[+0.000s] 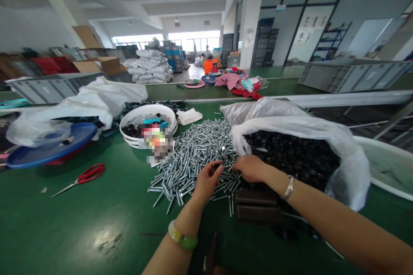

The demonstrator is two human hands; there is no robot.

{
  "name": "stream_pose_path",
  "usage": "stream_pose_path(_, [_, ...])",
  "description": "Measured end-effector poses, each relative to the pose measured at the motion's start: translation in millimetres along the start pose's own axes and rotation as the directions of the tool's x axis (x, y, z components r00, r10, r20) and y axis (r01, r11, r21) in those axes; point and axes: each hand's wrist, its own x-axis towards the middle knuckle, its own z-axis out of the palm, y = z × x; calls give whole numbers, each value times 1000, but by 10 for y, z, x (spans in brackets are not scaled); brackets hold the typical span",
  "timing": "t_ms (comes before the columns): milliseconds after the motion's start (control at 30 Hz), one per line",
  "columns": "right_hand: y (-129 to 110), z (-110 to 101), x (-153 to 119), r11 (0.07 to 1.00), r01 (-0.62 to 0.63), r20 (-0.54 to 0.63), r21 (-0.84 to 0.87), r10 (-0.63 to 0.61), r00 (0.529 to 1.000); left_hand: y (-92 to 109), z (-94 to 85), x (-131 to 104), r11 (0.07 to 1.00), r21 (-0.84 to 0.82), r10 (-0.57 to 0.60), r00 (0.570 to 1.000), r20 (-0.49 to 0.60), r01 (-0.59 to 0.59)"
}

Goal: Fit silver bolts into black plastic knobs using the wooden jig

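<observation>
A broad heap of long silver screws [196,148] is spread over the green tabletop. Above its near edge, my left hand [206,181] has thumb and fingers curled together, with something dark and small at the fingertips that I cannot make out. My right hand [250,169] is closed at the heap's right side, fingers pointing left; whatever it may hold is hidden. Just beyond my right wrist lies a white plastic bag [351,159], its mouth wide open on many small black parts [297,159]. Below my right hand are dark brown blocks [257,206] side by side.
Red-handled scissors [91,173] lie left. White round trays [129,116] with small parts stand behind the heap, near a blue tray [51,148]. A white basin [387,159] is far right. Grey crates [355,76] sit beyond; a person in orange [209,65] is farther back.
</observation>
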Motion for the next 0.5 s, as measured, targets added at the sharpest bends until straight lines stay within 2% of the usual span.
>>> stream_pose_path(133, [-85,45,12,998,6,51,-70,-2,999,-42,15,-8,971,224,65,996,67,-79])
stream_pose_path(233, [-113,96,19,998,23,48,-64,-20,999,-78,14,-17,922,352,144,987,75,-161])
stream_pose_path(433, [24,93,-87,997,55,-54,54,-52,997,-89,19,-41,822,527,210,975,74,-217])
stream_pose_path(500, [26,42,-167,984,63,-127,165,-42,991,-69,35,-50,815,542,206,977,61,-205])
